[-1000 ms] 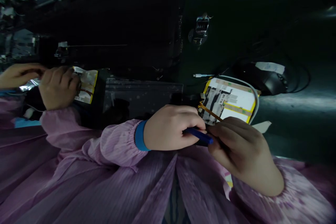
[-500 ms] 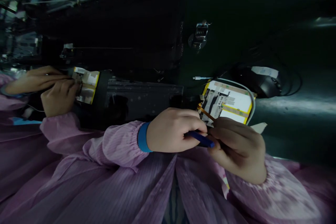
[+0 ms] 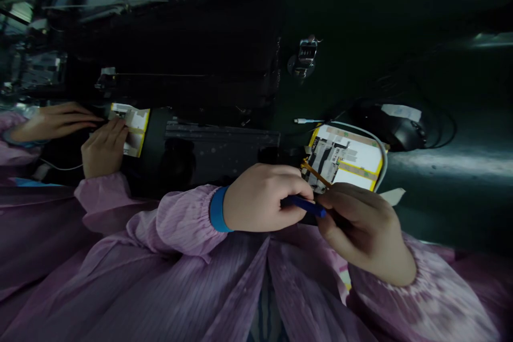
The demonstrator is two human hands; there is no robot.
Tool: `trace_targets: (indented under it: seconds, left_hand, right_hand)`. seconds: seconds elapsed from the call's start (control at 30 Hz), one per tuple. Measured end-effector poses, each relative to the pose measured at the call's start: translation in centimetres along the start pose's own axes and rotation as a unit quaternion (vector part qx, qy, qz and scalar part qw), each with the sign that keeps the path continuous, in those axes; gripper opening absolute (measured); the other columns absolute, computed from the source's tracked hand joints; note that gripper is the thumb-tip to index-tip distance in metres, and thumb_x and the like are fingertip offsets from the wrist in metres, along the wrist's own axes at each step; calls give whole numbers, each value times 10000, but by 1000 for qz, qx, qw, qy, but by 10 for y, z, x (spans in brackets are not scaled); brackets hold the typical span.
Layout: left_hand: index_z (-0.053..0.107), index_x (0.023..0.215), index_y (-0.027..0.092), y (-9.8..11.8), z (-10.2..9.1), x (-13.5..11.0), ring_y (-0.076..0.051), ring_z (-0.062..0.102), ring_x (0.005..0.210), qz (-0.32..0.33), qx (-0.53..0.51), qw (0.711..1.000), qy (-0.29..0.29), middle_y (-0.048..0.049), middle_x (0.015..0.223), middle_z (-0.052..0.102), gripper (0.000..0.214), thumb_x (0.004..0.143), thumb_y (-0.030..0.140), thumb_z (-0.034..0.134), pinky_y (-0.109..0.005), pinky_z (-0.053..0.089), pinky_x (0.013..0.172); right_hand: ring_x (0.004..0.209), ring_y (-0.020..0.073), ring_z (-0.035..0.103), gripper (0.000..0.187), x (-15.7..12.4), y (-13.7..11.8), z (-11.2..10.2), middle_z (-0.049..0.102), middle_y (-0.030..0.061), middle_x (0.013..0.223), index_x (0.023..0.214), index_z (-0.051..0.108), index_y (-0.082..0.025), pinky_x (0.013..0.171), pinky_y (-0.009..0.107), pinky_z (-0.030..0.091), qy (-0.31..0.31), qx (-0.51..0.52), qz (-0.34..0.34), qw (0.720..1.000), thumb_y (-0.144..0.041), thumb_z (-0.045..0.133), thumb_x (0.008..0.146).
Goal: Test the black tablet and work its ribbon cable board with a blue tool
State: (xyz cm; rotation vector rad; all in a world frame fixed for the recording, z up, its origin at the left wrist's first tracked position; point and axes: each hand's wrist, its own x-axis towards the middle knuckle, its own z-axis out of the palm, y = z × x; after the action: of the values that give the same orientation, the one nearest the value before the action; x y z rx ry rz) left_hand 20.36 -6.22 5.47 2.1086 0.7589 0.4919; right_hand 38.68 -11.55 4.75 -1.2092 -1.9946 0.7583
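My left hand, with a blue wristband, is closed round a slim blue plastic stick whose end points toward my right hand. My right hand is closed in a pinch beside the stick's end. What lies between its fingers is hidden. An orange flex cable runs from the edge of a white circuit-and-battery assembly with yellow edges toward my right fingertips. That assembly lies flat just beyond both hands, its near edge partly covered by them.
A white-tipped cable loops over the assembly. Behind it sits a black computer mouse. A metal tally counter stands further back. A dark glossy panel lies left of centre. At left, a co-worker's hands touch a similar yellow-edged assembly.
My right hand has shifted slightly, its wrist a little lower and to the right. My left hand stays nearly still. The co-worker's nearer hand has moved right, onto their assembly.
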Motion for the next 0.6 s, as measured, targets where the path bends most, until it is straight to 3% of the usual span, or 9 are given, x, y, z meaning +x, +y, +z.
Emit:
trace_targets:
  seconds: [0.6]
  left_hand:
    - [656, 779, 162, -2, 0, 1, -90, 604, 647, 6, 15, 1000, -23, -5, 724, 649, 97, 835, 121, 588, -188, 476, 621]
  right_hand:
    - [537, 124, 520, 149, 1, 1, 1, 558, 1, 602, 768, 478, -220, 498, 256, 406, -12, -6, -14, 1000, -106, 433, 853]
